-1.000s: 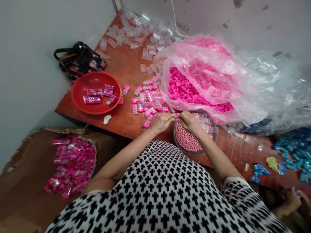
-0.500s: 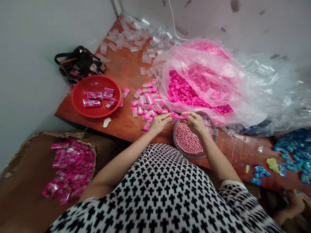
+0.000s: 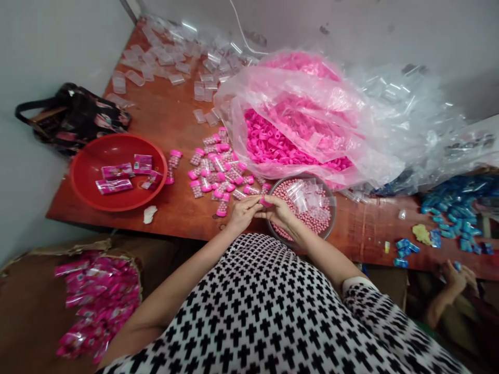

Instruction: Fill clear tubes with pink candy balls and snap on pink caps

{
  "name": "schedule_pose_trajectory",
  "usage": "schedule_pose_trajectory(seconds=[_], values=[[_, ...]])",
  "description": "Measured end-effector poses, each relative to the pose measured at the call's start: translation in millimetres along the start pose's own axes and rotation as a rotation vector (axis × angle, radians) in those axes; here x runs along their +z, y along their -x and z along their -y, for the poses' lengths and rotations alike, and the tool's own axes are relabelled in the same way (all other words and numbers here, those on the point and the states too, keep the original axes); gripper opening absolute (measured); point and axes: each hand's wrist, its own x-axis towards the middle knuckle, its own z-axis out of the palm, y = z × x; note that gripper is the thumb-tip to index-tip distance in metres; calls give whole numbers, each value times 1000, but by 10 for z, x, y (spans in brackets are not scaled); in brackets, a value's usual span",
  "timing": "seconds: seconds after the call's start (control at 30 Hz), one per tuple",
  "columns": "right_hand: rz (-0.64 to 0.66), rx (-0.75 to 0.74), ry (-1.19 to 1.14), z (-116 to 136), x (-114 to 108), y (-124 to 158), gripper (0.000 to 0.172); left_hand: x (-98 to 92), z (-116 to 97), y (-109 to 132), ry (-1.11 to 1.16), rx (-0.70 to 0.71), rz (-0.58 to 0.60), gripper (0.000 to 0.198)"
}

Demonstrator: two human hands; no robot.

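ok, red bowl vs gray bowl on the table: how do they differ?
Red bowl looks wider; gray bowl looks narrower.
Red bowl holds a few pink packets; gray bowl holds many pink balls with clear containers on them.
Red bowl sits toward the table's left end; gray bowl sits by the right hand.
Both are round and open.

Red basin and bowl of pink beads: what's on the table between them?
In the head view, a pile of pink-capped containers lies between the red basin and the bead bowl; the left hand is there too, nearer the bowl.
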Motion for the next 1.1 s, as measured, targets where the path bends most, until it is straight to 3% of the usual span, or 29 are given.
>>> schedule_pose_trajectory(seconds=[0.13,0.23,0.33,0.43,0.53,0.67,0.77,0.87,0.97,1.1], values=[[-66,98,32,-130,5,-78,37,-26,204,-12,-25,-93,15,30],[-58,26,213,-7,-51,-36,45,-150,201,-135,-36,-95,-53,34],[-163,-230,614,265,-278,73,39,-365,130,-321,-94,-39,-171,36],[-343,-467,1302,535,-625,151,25,-503,121,-438,-218,50,-199,41],[-370,-480,1908,667,-906,136,25,-393,170,-416,-270,57,-135,41],[-372,-415,2252,695,-1069,53,30,31,189,-321,-255,38,20,34],[-362,-404,2289,765,-1118,69,24,320,158,-348,-256,56,125,32],[-291,-441,2174,869,-1139,184,22,502,111,-451,-260,82,174,34],[-194,-464,1912,895,-1110,318,28,641,48,-525,-211,68,186,39],[-72,-530,1435,768,-1028,403,26,805,-44,-478,-41,-41,164,28]])
